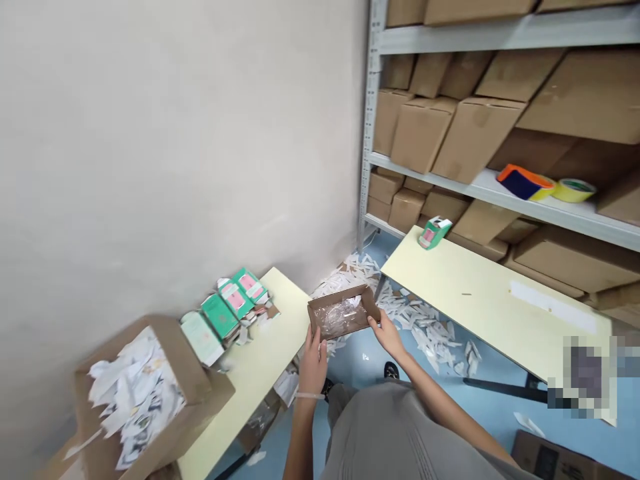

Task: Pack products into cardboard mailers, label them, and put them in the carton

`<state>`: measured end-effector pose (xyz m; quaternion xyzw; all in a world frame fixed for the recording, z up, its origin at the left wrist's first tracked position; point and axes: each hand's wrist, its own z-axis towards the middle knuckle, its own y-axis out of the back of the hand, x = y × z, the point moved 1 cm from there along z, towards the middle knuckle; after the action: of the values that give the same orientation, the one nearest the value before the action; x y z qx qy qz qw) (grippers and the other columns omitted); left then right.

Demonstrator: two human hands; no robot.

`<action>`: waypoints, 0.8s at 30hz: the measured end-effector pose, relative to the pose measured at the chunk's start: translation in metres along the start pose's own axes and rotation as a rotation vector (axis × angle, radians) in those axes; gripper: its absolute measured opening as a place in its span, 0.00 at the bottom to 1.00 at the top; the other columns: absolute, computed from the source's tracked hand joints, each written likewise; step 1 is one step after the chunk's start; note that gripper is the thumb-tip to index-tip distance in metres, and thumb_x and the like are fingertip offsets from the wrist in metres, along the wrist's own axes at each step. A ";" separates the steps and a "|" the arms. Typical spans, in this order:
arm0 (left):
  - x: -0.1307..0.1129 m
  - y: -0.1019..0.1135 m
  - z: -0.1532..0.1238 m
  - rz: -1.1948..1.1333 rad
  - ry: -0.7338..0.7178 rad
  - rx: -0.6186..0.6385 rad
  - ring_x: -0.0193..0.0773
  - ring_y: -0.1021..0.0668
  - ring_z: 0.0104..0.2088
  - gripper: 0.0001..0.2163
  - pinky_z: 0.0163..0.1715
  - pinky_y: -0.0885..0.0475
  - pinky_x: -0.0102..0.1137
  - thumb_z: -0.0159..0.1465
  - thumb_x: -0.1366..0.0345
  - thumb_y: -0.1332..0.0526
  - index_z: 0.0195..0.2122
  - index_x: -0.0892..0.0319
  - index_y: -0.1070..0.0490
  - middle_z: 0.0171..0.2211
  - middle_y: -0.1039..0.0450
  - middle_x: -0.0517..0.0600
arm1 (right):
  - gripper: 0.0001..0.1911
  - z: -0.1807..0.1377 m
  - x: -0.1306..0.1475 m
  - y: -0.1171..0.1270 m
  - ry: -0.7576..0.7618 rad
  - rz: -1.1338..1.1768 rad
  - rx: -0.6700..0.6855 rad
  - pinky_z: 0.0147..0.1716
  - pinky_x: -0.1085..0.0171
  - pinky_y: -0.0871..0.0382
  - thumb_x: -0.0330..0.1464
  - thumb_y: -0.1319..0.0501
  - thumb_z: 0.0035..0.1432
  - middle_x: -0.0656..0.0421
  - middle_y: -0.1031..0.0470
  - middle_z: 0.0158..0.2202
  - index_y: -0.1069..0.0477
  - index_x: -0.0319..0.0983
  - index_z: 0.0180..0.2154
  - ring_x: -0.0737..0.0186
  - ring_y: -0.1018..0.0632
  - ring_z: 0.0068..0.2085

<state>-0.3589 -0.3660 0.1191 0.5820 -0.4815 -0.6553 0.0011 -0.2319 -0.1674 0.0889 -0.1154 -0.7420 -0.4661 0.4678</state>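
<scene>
Between my two hands is a small open cardboard box (370, 303), tilted so its inside faces me. Crumpled clear plastic wrap (340, 319) lies in it, with a white scrap in one corner. My left hand (313, 363) grips the near left edge, a pale band on its wrist. My right hand (387, 335) is closed on the near right corner. The box is held up between two tables, above a floor strewn with white paper strips (430, 333).
Several green boxes (221, 317) line the left table (260, 360), beside a large carton (193, 360) of crumpled paper. On the right table (450, 287) stands another green box (434, 233). Behind it, metal shelving (367, 120) holds brown cartons and a yellow tape roll (574, 191).
</scene>
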 end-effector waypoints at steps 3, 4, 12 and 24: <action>-0.042 -0.049 0.010 0.022 -0.062 0.100 0.45 0.44 0.66 0.25 0.62 0.40 0.40 0.68 0.55 0.54 0.63 0.61 0.41 0.69 0.55 0.56 | 0.22 0.005 -0.040 0.054 -0.077 -0.013 -0.062 0.44 0.59 0.32 0.41 0.51 0.61 0.50 0.24 0.47 0.36 0.37 0.53 0.52 0.23 0.47; -0.055 -0.066 0.013 0.029 -0.081 0.132 0.45 0.43 0.66 0.25 0.61 0.38 0.39 0.68 0.55 0.54 0.63 0.60 0.41 0.69 0.55 0.56 | 0.22 0.006 -0.054 0.072 -0.105 -0.022 -0.084 0.43 0.59 0.32 0.41 0.51 0.62 0.50 0.24 0.47 0.36 0.37 0.53 0.51 0.23 0.47; -0.139 -0.192 0.050 0.095 -0.289 0.441 0.44 0.42 0.66 0.24 0.62 0.40 0.37 0.67 0.58 0.52 0.62 0.61 0.39 0.68 0.53 0.56 | 0.23 -0.008 -0.145 0.193 -0.362 -0.083 -0.310 0.41 0.59 0.32 0.41 0.51 0.62 0.50 0.24 0.47 0.37 0.37 0.54 0.51 0.23 0.45; -0.218 -0.299 0.104 0.285 -0.565 0.805 0.43 0.41 0.65 0.22 0.63 0.42 0.40 0.68 0.60 0.52 0.61 0.62 0.39 0.67 0.50 0.57 | 0.25 -0.025 -0.213 0.239 -0.695 0.098 -0.592 0.45 0.58 0.33 0.42 0.52 0.61 0.48 0.26 0.50 0.38 0.35 0.54 0.49 0.25 0.50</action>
<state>-0.2008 -0.0172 0.0817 0.2651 -0.7517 -0.5431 -0.2641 0.0419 -0.0018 0.0614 -0.4285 -0.6836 -0.5688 0.1595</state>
